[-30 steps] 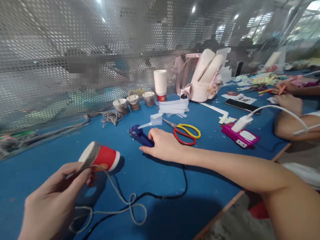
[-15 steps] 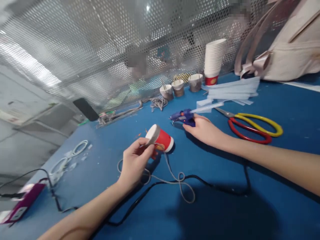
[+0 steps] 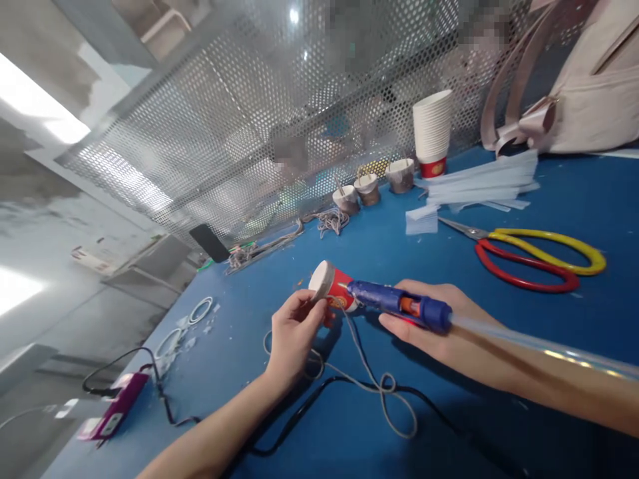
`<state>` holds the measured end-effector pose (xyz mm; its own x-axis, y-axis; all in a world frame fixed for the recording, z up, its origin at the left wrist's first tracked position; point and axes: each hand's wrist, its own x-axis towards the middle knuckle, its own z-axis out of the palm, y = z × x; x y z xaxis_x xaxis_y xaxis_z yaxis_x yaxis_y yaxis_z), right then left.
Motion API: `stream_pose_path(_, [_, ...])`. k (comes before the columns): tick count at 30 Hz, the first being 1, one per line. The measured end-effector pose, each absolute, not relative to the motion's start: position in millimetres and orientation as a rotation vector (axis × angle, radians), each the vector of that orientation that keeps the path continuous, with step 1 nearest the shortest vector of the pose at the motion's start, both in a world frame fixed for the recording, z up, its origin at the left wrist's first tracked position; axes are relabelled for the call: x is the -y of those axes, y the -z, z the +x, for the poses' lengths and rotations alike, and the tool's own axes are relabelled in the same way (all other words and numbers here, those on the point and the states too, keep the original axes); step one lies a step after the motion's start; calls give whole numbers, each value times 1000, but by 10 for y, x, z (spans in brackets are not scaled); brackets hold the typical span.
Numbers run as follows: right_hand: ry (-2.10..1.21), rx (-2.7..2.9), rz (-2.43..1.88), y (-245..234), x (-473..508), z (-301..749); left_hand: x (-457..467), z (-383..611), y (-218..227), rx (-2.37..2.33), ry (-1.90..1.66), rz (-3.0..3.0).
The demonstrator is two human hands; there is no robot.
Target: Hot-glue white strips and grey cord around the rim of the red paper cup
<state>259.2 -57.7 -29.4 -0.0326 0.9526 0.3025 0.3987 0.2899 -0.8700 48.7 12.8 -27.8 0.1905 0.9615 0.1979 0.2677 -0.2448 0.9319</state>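
My left hand (image 3: 298, 332) is closed on a red and white paper cup (image 3: 341, 283), which lies tilted on its side with its base end to the left. Grey cord (image 3: 360, 349) runs from the cup near my fingers and loops loosely on the table. My right hand (image 3: 439, 322) is wrapped around a blue hot glue gun (image 3: 384, 299). Its nozzle points left at the cup, at or very near the grey band; contact is hard to make out. A long clear glue stick (image 3: 539, 349) sticks out of the gun's back.
On the blue table (image 3: 249, 412), scissors (image 3: 529, 256) lie right, near pale cloth strips (image 3: 479, 183). Behind stand stacked paper cups (image 3: 432, 130), small wrapped cups (image 3: 400, 176) and a cord bundle (image 3: 332, 221). A phone (image 3: 208, 243), a purple power strip (image 3: 117, 409) and a black cable (image 3: 294, 416) are leftward.
My right hand has brought the glue gun left to the cup and turned it so its nozzle faces the cup. My left hand keeps its grip on the cup. The view has shifted.
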Motion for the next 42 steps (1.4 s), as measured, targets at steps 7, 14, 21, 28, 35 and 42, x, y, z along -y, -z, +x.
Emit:
stream_pose_path(7, [-636,1653,-1242,276,589,2532,-100,480,275,-1184,-1046,1741])
stream_pose_path(14, [-540,1717,-1229,365,558,2487,-58,517,256,-1169,-1050,1690])
stream_pose_path(21, [-496,1789,-1277,360,574,2516,-62,512,271,-1148,-1063,1674])
stream_pose_path(28, [-476,1810,-1265,368,585,2492,-57,523,260,-1176,-1062,1678])
stream_pose_path(35, [-434,1807,-1283,382,579,2518,-52,526,258,-1172,-1076,1662])
stream_pose_path(42, [-453,1853,-1211,399,583,2481,-47,544,229,-1186,-1070,1681])
